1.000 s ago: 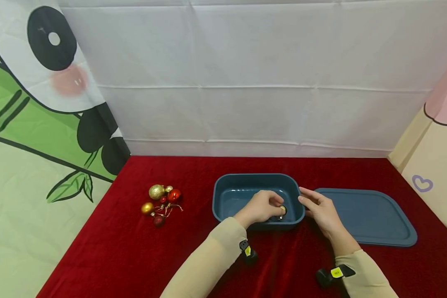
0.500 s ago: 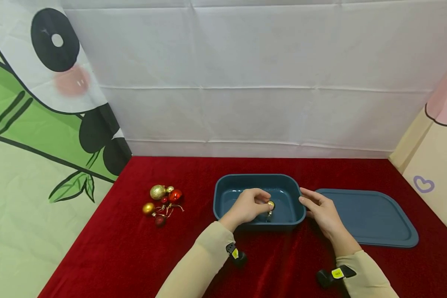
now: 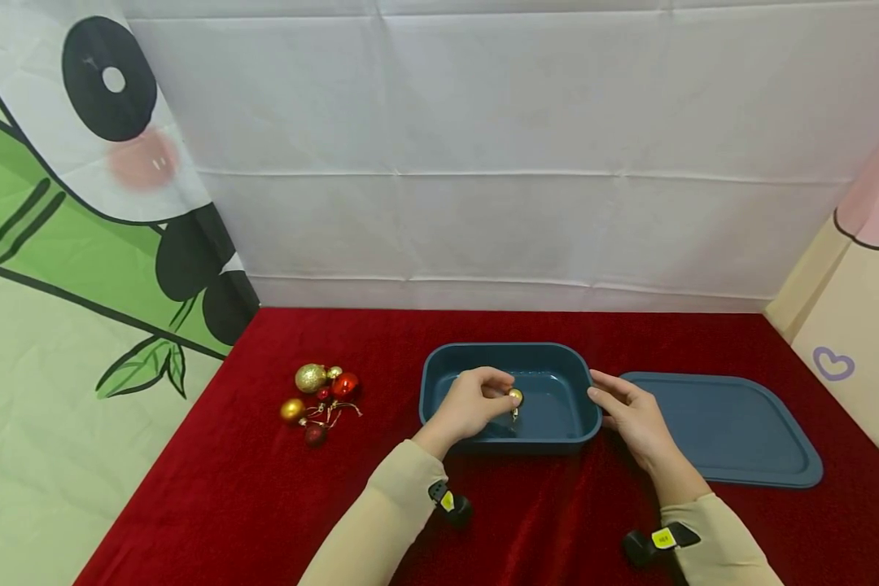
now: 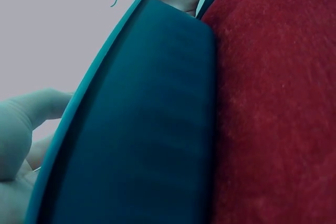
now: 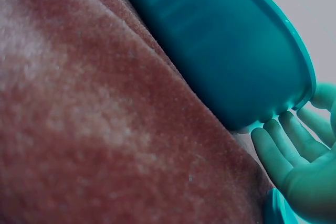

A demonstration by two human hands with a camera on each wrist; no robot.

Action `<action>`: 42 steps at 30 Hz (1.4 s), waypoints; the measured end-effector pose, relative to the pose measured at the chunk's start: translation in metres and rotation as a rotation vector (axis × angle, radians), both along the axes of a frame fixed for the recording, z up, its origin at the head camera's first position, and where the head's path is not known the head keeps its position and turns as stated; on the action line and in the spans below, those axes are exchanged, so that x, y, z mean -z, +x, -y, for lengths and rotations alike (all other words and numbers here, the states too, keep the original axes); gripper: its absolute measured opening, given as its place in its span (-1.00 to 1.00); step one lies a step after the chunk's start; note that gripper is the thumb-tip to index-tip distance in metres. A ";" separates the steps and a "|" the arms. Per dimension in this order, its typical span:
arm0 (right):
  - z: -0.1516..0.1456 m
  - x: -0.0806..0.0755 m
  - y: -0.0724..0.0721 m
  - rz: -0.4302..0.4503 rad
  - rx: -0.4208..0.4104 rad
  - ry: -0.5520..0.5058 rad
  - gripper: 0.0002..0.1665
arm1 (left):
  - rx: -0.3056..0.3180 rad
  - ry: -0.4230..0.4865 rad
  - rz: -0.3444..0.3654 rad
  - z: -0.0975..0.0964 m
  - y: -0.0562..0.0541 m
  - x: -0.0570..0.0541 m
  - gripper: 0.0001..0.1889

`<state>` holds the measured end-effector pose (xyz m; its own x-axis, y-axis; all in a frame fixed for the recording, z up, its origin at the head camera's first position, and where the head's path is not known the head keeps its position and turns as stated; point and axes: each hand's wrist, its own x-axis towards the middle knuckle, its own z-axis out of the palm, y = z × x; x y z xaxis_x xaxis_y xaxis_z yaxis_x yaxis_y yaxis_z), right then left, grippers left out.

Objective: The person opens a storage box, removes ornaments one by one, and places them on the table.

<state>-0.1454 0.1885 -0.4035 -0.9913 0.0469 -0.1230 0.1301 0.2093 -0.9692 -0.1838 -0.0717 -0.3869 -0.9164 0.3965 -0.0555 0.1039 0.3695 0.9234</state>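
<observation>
My left hand [image 3: 469, 404] reaches over the near side of a blue rectangular storage box [image 3: 476, 444] and pinches a small gold Christmas bauble [image 3: 516, 395] between thumb and fingertips. The bauble's metal cap points down, over the box floor. In the left wrist view the box's outer wall [image 4: 136, 119] covers part of that hand, and the bauble is hidden. At the right end of the box, my right hand [image 3: 632, 417] holds the rim. The right wrist view shows its fingers [image 5: 270, 153] against the outside wall with the thumb at the rim.
Left of the box lies a cluster of Christmas baubles: a glittery gold one [image 3: 311, 378], a smooth gold one [image 3: 291, 410], a shiny red one [image 3: 345, 385], a dark red one [image 3: 315, 435] and smaller ones. The flat blue lid [image 3: 725, 427] rests right on the red cloth [image 3: 212, 505].
My left hand has moved left inside the box, from its right part toward the middle, carrying the gold bauble. The right hand has stayed at the box's right end.
</observation>
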 end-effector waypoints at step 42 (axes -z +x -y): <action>0.000 0.000 0.000 -0.002 0.000 0.001 -0.29 | -0.362 0.235 -0.062 0.085 0.004 -0.013 -0.66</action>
